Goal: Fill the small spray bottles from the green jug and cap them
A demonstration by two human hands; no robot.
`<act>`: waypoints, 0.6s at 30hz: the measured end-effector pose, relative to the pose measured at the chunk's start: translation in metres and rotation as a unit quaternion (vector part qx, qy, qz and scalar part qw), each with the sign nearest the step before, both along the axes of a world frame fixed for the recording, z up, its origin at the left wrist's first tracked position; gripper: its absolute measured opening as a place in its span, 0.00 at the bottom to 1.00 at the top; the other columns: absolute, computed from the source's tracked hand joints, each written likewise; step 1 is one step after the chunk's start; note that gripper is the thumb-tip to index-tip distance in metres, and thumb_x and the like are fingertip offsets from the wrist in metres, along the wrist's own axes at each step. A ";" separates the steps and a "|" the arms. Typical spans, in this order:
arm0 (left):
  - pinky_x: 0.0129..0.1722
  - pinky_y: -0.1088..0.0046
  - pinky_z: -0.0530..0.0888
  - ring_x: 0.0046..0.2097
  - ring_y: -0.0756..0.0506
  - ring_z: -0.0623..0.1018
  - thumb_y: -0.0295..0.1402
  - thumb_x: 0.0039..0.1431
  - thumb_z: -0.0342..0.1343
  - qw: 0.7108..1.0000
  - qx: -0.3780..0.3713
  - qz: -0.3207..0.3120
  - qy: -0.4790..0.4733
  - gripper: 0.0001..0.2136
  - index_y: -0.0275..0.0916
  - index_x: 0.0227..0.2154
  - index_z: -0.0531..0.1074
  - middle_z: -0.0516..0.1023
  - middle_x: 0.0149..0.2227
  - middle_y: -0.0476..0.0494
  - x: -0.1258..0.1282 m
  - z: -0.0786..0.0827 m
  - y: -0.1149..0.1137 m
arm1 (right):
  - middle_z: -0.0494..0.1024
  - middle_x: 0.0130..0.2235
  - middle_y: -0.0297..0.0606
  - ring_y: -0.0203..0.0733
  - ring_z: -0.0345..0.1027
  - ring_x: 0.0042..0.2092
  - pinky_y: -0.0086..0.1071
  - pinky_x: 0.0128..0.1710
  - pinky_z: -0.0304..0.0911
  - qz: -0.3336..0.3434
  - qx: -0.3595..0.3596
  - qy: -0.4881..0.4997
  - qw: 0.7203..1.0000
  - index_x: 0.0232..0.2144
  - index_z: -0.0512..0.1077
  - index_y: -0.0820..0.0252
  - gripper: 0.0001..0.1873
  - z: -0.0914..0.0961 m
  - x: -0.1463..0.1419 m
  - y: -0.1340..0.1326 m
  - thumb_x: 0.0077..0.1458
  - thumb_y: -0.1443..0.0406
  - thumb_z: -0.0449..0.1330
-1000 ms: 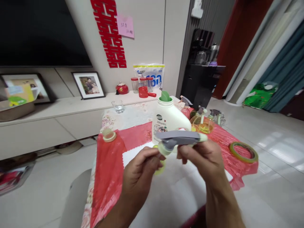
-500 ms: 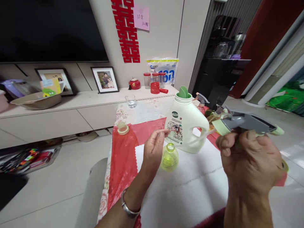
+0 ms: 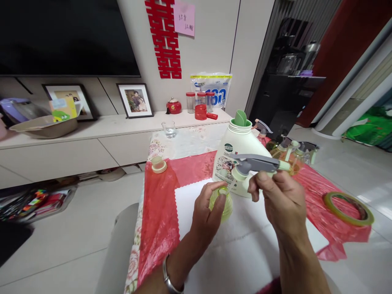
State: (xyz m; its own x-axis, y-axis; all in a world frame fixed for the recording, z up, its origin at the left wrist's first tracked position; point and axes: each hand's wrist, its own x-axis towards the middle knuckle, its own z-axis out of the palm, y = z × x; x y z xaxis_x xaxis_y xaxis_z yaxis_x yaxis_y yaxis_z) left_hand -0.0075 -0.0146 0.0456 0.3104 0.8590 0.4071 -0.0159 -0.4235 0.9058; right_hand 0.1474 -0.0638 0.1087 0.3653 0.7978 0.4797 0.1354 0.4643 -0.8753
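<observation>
My left hand (image 3: pixel 208 208) has its thumb and fingers round the neck of a small yellow-green spray bottle (image 3: pixel 226 209), which stands upright on the white sheet (image 3: pixel 239 249). The bottle's mouth shows between the fingertips. Held in my right hand (image 3: pixel 283 196) is a grey trigger spray head (image 3: pixel 257 163) with a pale green collar, just above and right of the bottle. Its dip tube points down towards the mouth; I cannot tell whether the tip is inside. Behind both stands a large cream jug (image 3: pixel 249 143) with a green spout (image 3: pixel 240 118), partly hidden by the spray head.
Several other spray bottles (image 3: pixel 298 157) stand right of the jug. A roll of tape (image 3: pixel 349 209) lies on red plastic film at the right. A cream cap (image 3: pixel 159 164) sits at the left, and a drinking glass (image 3: pixel 169 130) stands at the table's back.
My right hand has brought the spray head left, from the far right to above the bottle, turning it so the tube points down. My left hand has moved right and taken the bottle's neck.
</observation>
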 end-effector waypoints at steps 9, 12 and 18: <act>0.49 0.65 0.72 0.45 0.42 0.78 0.42 0.65 0.54 0.996 -0.076 -0.020 -0.040 0.14 0.39 0.47 0.73 0.80 0.44 0.42 0.001 0.001 0.000 | 0.72 0.28 0.40 0.32 0.65 0.26 0.23 0.27 0.61 0.124 -0.161 -0.066 0.977 0.27 0.69 0.67 0.27 -0.014 0.015 0.016 0.62 0.48 0.63; 0.53 0.64 0.71 0.50 0.41 0.78 0.43 0.64 0.56 0.993 -0.096 -0.025 -0.063 0.16 0.39 0.50 0.71 0.80 0.48 0.40 0.003 -0.001 0.001 | 0.72 0.28 0.39 0.31 0.65 0.27 0.22 0.27 0.62 0.146 -0.170 -0.060 0.973 0.28 0.70 0.67 0.26 -0.014 0.023 0.017 0.60 0.48 0.64; 0.56 0.63 0.69 0.54 0.41 0.76 0.41 0.66 0.55 0.991 -0.094 -0.052 -0.077 0.16 0.41 0.53 0.70 0.78 0.52 0.41 0.003 -0.007 0.001 | 0.71 0.27 0.38 0.31 0.64 0.28 0.21 0.28 0.63 0.191 -0.172 -0.052 0.965 0.26 0.70 0.67 0.25 -0.007 0.024 0.015 0.58 0.50 0.67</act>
